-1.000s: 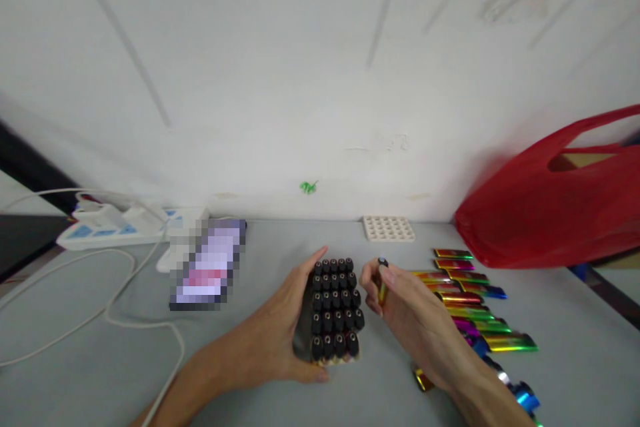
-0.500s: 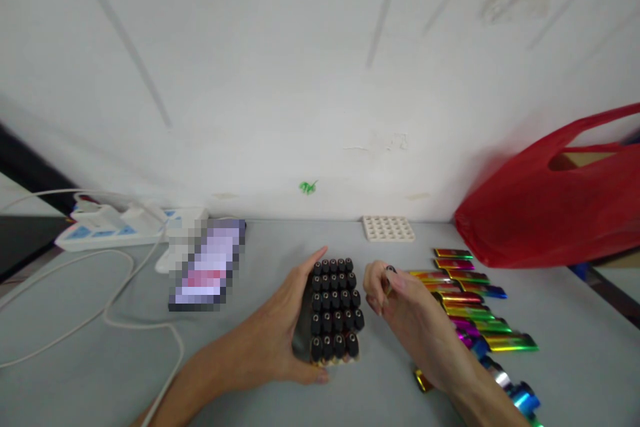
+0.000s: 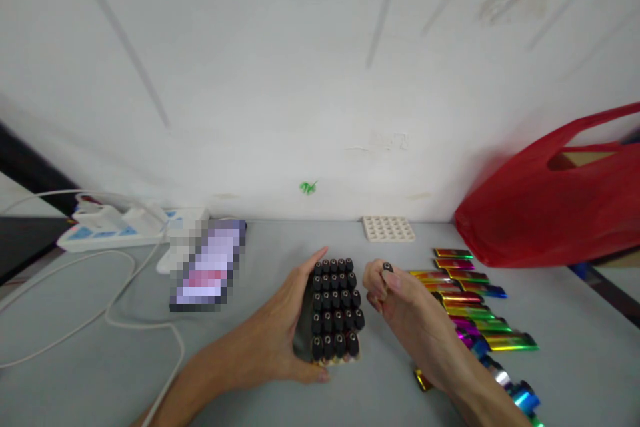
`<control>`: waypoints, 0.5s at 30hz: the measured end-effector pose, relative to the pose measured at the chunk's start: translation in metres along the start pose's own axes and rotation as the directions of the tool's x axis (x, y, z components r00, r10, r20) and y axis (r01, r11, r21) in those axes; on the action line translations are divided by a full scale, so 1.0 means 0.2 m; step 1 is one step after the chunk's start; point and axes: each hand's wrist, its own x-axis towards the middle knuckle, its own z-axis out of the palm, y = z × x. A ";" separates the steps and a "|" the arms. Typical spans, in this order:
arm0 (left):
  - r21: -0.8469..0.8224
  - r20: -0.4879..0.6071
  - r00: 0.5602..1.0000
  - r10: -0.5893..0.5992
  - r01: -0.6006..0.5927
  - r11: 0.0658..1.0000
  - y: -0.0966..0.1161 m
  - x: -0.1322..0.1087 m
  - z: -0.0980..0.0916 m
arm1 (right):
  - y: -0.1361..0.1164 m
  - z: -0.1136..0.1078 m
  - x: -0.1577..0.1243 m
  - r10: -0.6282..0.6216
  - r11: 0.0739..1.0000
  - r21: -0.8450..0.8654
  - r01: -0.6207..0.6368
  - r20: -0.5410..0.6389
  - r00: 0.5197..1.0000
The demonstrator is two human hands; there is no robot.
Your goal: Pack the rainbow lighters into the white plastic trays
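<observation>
My left hand (image 3: pixel 280 333) is wrapped round the left side of a block of black-ended lighters (image 3: pixel 336 300), thumb at its near edge. They stand upright in rows, each black end with a small round metal valve. A pale holder edge (image 3: pixel 343 361) shows at the block's near bottom. To the right of the block, my right hand (image 3: pixel 395 290) is closed round one more black-ended lighter (image 3: pixel 387 267). Only its dark tip shows clearly; the fingers hide most of it. A gap separates the right hand from the block.
Shiny multicoloured lighters (image 3: pixel 470 312) lie in a loose pile at the right, partly behind my right forearm. A white holed tray (image 3: pixel 389 229) lies by the wall. A red bag (image 3: pixel 545 207) stands far right. At left are a phone (image 3: pixel 207 263), power strip (image 3: pixel 110 233) and white cable (image 3: pixel 133 327).
My right hand has turned slightly and the lighter's tip has shifted a little to the left. My left hand and the block stay practically in place.
</observation>
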 end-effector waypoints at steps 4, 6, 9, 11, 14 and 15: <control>-0.009 -0.008 1.000 0.003 -0.003 1.000 0.00 0.00 0.00 | 0.03 0.00 0.00 0.003 0.999 0.051 0.001 -0.091 0.996; -0.016 -0.015 1.000 0.008 -0.009 1.000 0.00 0.00 0.01 | 0.02 0.01 -0.01 -0.001 0.999 0.052 0.008 -0.130 0.991; -0.013 -0.007 1.000 0.027 -0.027 1.000 -0.01 0.00 0.01 | 0.01 0.02 -0.01 0.023 1.000 0.023 -0.021 -0.097 0.995; -0.003 -0.005 1.000 0.024 -0.024 1.000 -0.01 0.00 0.01 | 0.01 0.02 -0.01 0.023 1.000 -0.006 -0.023 -0.048 0.999; 0.010 -0.010 1.000 0.018 -0.018 1.000 -0.01 0.00 0.01 | 0.01 0.02 -0.01 -0.002 1.000 -0.029 0.003 0.021 1.000; 0.012 -0.005 1.000 0.020 -0.020 1.000 -0.01 0.00 0.00 | 0.01 0.01 -0.01 -0.005 1.000 -0.025 0.006 0.036 0.999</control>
